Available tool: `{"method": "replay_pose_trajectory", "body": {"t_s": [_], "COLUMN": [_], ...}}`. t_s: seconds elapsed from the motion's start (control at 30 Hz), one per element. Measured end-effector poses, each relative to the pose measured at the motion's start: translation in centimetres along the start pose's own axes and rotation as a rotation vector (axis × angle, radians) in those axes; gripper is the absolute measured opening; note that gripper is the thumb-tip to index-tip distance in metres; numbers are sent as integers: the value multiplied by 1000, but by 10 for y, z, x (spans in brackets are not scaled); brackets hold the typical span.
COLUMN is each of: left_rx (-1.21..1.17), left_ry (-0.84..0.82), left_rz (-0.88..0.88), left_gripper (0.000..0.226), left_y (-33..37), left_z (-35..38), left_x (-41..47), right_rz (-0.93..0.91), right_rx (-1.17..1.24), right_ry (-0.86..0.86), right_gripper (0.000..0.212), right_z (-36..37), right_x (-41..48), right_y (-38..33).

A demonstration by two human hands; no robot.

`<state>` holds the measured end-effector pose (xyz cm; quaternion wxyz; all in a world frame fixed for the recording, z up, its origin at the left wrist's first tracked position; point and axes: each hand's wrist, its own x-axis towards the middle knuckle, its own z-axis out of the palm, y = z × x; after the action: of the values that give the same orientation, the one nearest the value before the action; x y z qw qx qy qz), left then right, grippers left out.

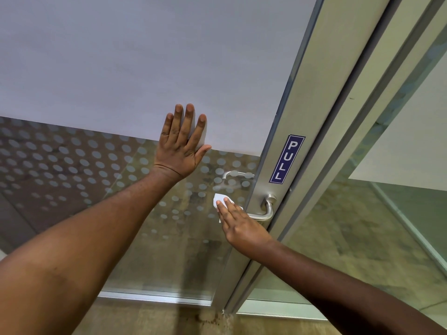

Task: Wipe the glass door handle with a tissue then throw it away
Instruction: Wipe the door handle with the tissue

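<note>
A brushed-metal lever handle (268, 212) sticks out from the aluminium stile of the glass door (278, 151). My right hand (239, 226) covers the lever's free end and presses a white tissue (220, 199) onto it; the tissue shows past my fingertips. My left hand (183, 143) lies flat, fingers spread, against the glass pane (72, 170) to the left of the handle, at the lower edge of the white frosted film. A second handle (235, 174) on the far side shows through the glass.
A blue PULL sticker (286, 158) is on the stile above the handle. The door frame (358, 112) runs diagonally on the right, with another glass panel (362, 238) beyond it. The lower pane carries a dotted frosting pattern. A brownish floor (150, 317) lies below.
</note>
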<state>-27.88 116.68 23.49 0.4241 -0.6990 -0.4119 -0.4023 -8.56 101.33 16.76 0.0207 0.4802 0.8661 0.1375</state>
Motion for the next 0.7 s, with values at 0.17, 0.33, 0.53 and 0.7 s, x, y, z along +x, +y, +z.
{"method": "replay_pose_trajectory", "body": {"t_s": [0.17, 0.33, 0.53, 0.7], "left_rx": [5, -3, -27, -28], "left_ry": [5, -33, -57, -77], "left_rz": [0, -18, -27, -43], "left_gripper": [75, 76, 75, 75], "left_y": [0, 1, 2, 1], "left_z": [1, -1, -2, -1], "left_x": [-1, -1, -2, -2], "right_rz": [-100, -73, -206, -235], "right_rx": [166, 250, 141, 58], "right_ry": [-78, 39, 72, 106], "right_gripper": [49, 41, 55, 54], "right_z": [-8, -9, 4, 0], "right_x": [-15, -33, -52, -65], "right_y": [21, 36, 71, 89]}}
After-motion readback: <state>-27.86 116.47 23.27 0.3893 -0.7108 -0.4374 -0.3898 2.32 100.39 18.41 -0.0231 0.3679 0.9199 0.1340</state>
